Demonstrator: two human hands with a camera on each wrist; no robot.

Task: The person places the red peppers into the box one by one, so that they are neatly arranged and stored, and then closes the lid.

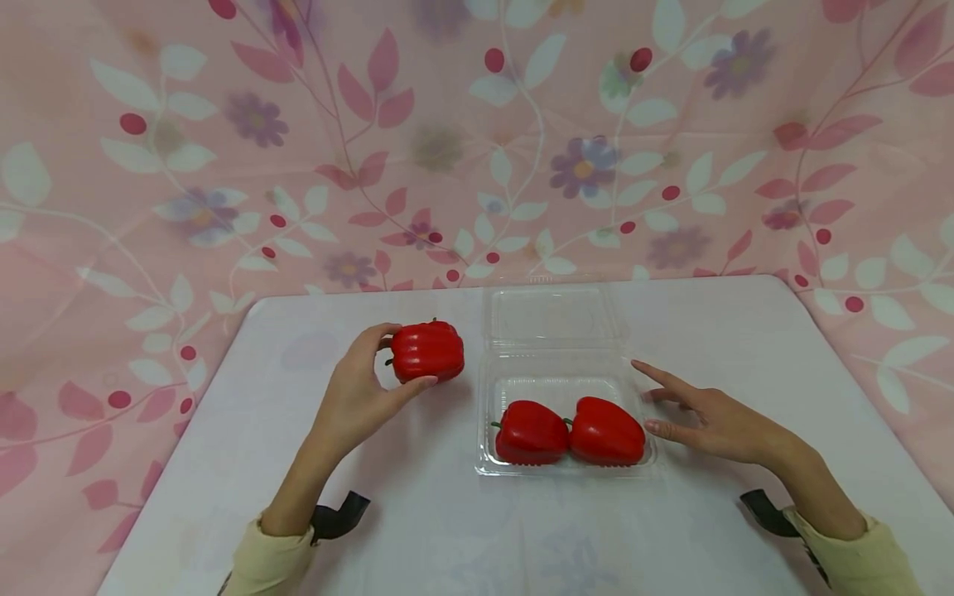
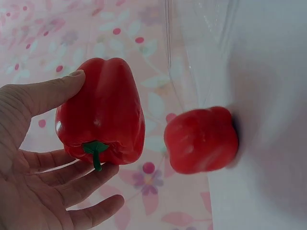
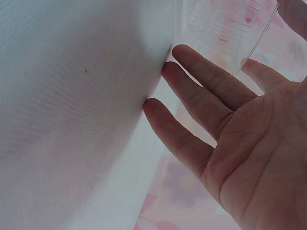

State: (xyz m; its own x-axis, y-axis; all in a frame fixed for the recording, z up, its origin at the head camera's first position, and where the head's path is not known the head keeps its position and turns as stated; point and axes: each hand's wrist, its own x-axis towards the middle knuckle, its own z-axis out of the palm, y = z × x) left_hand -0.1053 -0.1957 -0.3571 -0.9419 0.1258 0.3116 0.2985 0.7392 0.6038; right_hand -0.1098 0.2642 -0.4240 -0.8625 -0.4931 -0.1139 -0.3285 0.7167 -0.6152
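Observation:
My left hand [image 1: 358, 393] grips a red bell pepper [image 1: 426, 352] between thumb and fingers, left of a clear plastic clamshell box [image 1: 484, 414]. In the left wrist view the held pepper [image 2: 103, 110] has its green stem facing the camera. Another red pepper [image 2: 201, 140] lies on the table past it; from the head it is mostly hidden behind the held one. Two more red peppers, a left one [image 1: 531, 432] and a right one [image 1: 607, 432], lie side by side in the box. At the box's right side, my right hand [image 1: 715, 422] has its fingers extended, fingertips [image 3: 156, 108] on the table.
The box's lid [image 1: 551, 317] is folded back towards the far edge of the white table [image 1: 417, 530]. Behind the table hangs a pink floral cloth [image 1: 477, 149]. Each wrist carries a black mount, the left one [image 1: 339, 517] and the right one [image 1: 768, 513].

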